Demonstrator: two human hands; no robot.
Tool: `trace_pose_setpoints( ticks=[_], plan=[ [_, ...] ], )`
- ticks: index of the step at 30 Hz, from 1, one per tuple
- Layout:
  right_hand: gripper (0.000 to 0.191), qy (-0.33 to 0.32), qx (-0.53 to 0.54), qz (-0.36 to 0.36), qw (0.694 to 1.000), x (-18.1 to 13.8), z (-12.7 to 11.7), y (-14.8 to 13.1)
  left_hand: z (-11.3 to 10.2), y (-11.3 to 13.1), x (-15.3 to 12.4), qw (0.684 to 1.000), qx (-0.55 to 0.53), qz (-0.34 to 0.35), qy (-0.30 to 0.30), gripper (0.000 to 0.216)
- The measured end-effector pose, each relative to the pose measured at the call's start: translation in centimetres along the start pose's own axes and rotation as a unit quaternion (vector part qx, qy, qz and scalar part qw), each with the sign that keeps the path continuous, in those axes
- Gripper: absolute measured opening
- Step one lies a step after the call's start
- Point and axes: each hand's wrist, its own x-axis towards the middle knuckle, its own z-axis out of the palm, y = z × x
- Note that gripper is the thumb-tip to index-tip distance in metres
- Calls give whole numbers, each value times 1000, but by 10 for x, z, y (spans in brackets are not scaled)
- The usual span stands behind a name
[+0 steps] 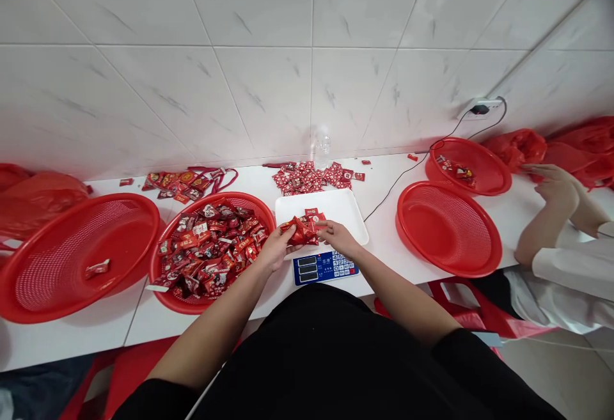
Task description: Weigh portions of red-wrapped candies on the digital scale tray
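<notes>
My left hand [277, 248] is closed on the left side of a shiny red packet [302, 233], thumb on top. At its right edge, the fingers of my right hand [339, 238] pinch the same packet. Both hands are above the white pan [352, 212] of a digital scale, whose blue keypad panel [325, 268] faces me. Small red wrapped pieces [311, 213] show just behind the packet; whether they touch the pan is unclear. Left of the scale, a red plastic basket [271, 215] is heaped with red wrapped candies [206, 250].
Small red printed packets [307, 178] lie behind the scale beside a clear plastic bottle [322, 149]. A large red basket [139, 215] at left holds one wrapped piece. Two red basins [448, 228] stand right, near a power cable [396, 183] and a co-worker's arms [547, 215].
</notes>
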Motion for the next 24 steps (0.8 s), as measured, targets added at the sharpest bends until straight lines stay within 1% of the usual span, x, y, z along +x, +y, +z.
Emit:
trace_pose_setpoints(
  ticks=[1, 2, 4, 5, 6, 7, 9, 10, 12, 15, 19, 24],
  plan=[
    [39, 30, -48, -14, 998, 4, 0, 4, -3, 0, 0, 1000, 9, 10, -4, 37],
    [38, 55, -98, -36, 993, 7, -1, 8, -6, 0, -1, 999, 22, 18, -24, 40],
    [40, 92, -189, -85, 974, 13, 0, 13, -8, 0, -1, 994, 77, 39, -73, 51],
    [42, 111, -229, -102, 962, 15, 1, 15, -9, -1, -1, 988, 120, 59, -78, 59],
    [44, 129, -266, -111, 949, 17, 3, 15, -8, -2, 0, 980, 169, 85, -63, 66],
    [46, 146, -298, -114, 937, 18, 5, 15, -8, -3, 1, 969, 214, 116, -33, 71],
    [52, 158, -351, -112, 916, 19, 12, 13, -8, -6, 3, 948, 263, 173, 38, 72],
    [58, 148, -377, -112, 908, 20, 16, 12, -9, -6, 3, 942, 264, 197, 63, 69],
    [72, 108, -424, -114, 892, 22, 25, 9, -13, -5, 3, 937, 241, 238, 84, 61],
    [79, 46, -480, -119, 868, 26, 36, 7, -24, -1, -2, 931, 213, 277, 106, 49],
    [82, -21, -535, -133, 834, 35, 39, 8, -42, -2, -12, 929, 185, 290, 137, 39],
    [85, -53, -562, -154, 811, 45, 33, 16, -59, -11, -22, 939, 141, 266, 164, 38]
  ],
)
